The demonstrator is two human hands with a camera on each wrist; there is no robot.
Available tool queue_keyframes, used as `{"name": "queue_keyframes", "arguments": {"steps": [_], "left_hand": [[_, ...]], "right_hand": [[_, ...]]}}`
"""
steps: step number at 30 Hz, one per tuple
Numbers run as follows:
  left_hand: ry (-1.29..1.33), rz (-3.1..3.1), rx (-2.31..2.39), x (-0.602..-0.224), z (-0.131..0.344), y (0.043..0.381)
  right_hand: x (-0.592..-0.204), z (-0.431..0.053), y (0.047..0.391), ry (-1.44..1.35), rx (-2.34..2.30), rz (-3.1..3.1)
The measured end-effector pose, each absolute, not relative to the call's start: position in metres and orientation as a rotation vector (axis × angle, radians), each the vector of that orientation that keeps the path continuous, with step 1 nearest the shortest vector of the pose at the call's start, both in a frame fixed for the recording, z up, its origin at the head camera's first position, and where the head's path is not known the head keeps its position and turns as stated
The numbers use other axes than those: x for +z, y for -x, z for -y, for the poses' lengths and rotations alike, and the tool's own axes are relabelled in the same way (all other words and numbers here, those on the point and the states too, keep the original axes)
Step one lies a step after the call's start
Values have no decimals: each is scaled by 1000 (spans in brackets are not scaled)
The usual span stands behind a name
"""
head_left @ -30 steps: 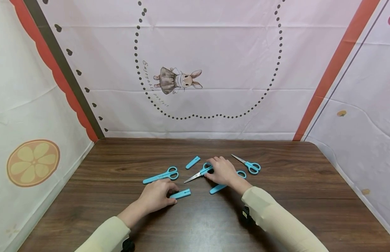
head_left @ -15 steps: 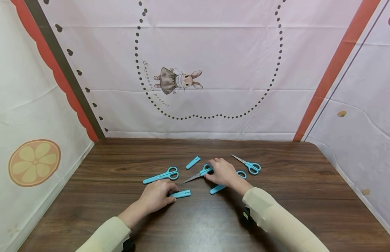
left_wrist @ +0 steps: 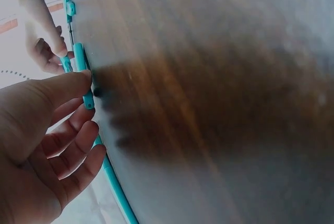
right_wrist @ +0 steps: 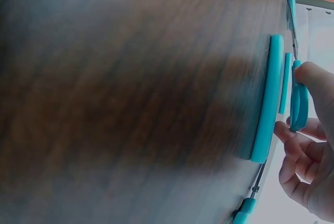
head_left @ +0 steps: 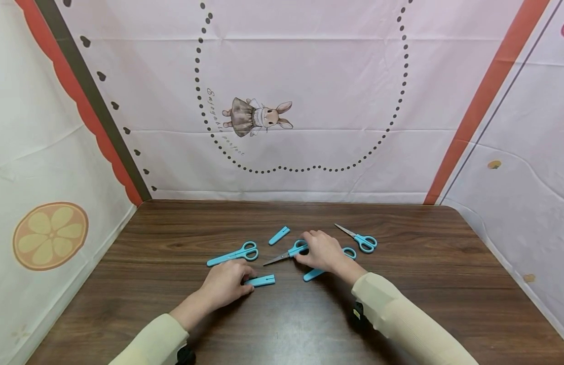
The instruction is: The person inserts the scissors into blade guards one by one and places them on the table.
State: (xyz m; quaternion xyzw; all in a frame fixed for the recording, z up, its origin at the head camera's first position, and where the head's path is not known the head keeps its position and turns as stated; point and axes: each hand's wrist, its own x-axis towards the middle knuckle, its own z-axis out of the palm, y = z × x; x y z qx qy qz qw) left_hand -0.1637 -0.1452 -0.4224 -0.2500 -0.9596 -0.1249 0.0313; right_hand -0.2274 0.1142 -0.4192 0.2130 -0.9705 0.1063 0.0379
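the left hand (head_left: 224, 284) pinches the nine o'clock end of a probably light, stiff cover (head_left: 264, 280), while at its two o'clock the right hand (head_left: 324, 252) pinches scissors (head_left: 287, 254), likely rigid, slick, best held by their handles (head_left: 294, 251).

There are two sheathed pairs of blue-handled scissors (head_left: 231, 255) (head_left: 313, 275) and two bare-bladed pairs (head_left: 294, 251) (head_left: 361, 238), four in all, plus two detached blade covers (head_left: 264, 280) (head_left: 279, 235), two bare hands (head_left: 225, 284) (head_left: 325, 251), two pale sleeves (head_left: 155, 340) (head_left: 402, 315), one wooden table (head_left: 282, 334), one printed rabbit (head_left: 245, 116) and one printed citrus slice (head_left: 50, 236).
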Motion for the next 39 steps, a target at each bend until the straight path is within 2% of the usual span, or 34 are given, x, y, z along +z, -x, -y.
{"name": "queue_keyframes", "arguments": {"steps": [39], "left_hand": [[629,2831,-452,-411,153,173]], "right_hand": [[-415,-129,219,-609,380,2795]]}}
